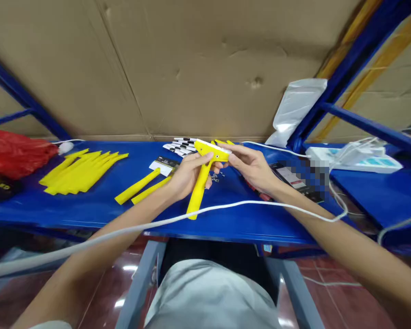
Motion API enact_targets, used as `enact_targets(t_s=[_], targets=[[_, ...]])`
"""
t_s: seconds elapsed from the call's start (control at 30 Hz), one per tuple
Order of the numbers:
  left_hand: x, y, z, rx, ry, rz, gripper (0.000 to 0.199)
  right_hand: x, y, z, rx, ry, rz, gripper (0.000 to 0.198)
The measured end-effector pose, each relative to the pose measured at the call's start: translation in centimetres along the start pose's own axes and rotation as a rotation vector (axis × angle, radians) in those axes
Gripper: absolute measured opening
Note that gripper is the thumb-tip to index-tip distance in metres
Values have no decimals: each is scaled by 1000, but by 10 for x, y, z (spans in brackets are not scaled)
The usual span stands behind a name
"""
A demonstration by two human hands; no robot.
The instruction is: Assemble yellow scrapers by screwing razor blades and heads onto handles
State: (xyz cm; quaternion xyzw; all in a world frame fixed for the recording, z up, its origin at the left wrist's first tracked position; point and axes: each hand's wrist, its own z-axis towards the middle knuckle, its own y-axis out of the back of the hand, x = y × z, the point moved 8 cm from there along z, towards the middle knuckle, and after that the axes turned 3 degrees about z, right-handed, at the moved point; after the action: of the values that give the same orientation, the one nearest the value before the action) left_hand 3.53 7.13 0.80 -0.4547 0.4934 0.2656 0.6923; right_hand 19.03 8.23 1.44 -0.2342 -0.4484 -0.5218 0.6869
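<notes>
Yellow shows on one tool (201, 185) held up over one blue table (243, 224). The left hand (187, 174) grips it, thumb on its side, and the right hand (255, 167) pinches the front end. Two yellow sticks (137, 187) lie left of the tool. Farther left is one yellow heap (84, 173), too jumbled to count its parts. One red bag (20, 153) sits past that.

Appears in blurred yellow capitals, seemingly ending in "D" but not surely readable, on the black item (0, 186) at the left edge of the frame. Is too small to make out on the black-and-white card (162, 167) near the centre, and equally illegible on the dark package (292, 177), partly pixelated, at right.
</notes>
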Motion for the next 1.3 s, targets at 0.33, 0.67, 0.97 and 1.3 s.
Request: enact_targets(t_s=[0.33,0.67,0.97,1.3], targets=[[-19,14,-1,-130,-252,75,37,32,56,-28,-82,150,-617,36],[-34,14,-6,-97,-351,41,44,43,100,-154,-280,267,-1200,32],[-51,21,-11,-149,-428,18,47,68,100,-196,-453,360,-1316,29],[-46,24,-9,-140,-416,33,46,57,110,-200,-438,311,-1342,18]])
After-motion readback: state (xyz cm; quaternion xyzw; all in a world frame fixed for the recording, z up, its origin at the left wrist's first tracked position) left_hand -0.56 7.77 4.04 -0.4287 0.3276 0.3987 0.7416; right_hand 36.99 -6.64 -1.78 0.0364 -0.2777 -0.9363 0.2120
